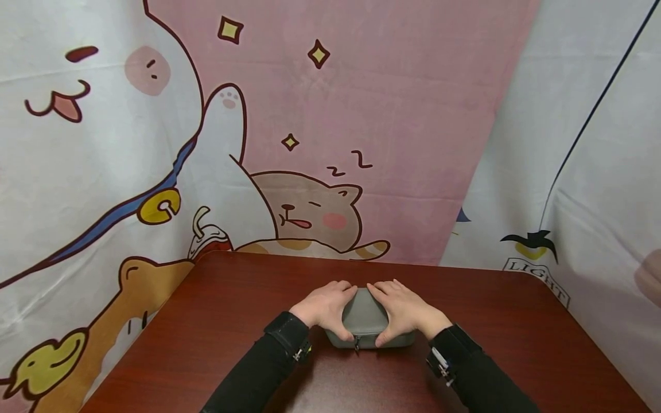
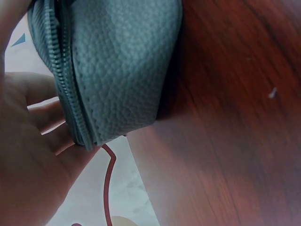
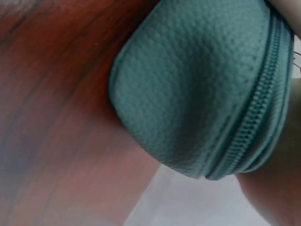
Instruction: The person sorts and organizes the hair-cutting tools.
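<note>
A grey-green zippered pouch (image 1: 365, 312) with pebbled, leather-like texture lies on the table, its zip pull (image 1: 357, 343) hanging at the front. My left hand (image 1: 325, 307) holds its left side, thumb at the front edge and fingers toward the back. On the opposite side my right hand (image 1: 406, 310) grips it the same way. The zip looks closed along the stretches in view. In the left wrist view, fingers lie along the end of the pouch (image 2: 122, 66). The right wrist view shows a dent in the side of the pouch (image 3: 178, 89); most of that hand is hidden.
The reddish-brown wooden table (image 1: 248, 298) has rounded far corners. Behind it hangs a cartoon-printed cloth (image 1: 413, 115) of cats and stars. At the right edge, part of another person's hand (image 1: 649, 278) shows.
</note>
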A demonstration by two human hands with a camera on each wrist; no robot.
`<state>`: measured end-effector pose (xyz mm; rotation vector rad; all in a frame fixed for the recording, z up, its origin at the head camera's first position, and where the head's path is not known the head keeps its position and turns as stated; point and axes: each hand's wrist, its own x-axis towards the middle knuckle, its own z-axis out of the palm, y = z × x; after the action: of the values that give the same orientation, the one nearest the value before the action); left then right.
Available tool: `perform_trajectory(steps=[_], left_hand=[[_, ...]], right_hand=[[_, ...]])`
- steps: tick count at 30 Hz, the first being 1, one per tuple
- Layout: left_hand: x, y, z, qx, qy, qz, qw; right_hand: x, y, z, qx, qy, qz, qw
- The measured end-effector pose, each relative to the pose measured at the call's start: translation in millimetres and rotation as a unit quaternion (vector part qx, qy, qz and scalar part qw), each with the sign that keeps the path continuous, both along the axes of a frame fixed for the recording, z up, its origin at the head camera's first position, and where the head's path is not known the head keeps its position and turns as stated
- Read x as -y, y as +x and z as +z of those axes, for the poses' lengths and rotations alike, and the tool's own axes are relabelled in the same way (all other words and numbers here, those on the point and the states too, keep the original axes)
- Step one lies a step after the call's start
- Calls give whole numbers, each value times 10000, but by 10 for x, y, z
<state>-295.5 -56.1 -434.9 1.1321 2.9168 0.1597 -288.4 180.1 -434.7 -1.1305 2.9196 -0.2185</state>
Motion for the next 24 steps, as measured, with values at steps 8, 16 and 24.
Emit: perform_trajectory(steps=[8, 16, 24], left_hand=[[12, 19, -13, 16, 35, 4, 10000], [56, 40, -18, 99, 211, 52, 9997], [119, 26, -41, -33, 439, 328, 9985]], right_hand=[[7, -23, -51, -264, -10, 19, 9996], [5, -29, -97, -388, -37, -126, 9992], [38, -18, -132, -572, 52, -621, 9964]])
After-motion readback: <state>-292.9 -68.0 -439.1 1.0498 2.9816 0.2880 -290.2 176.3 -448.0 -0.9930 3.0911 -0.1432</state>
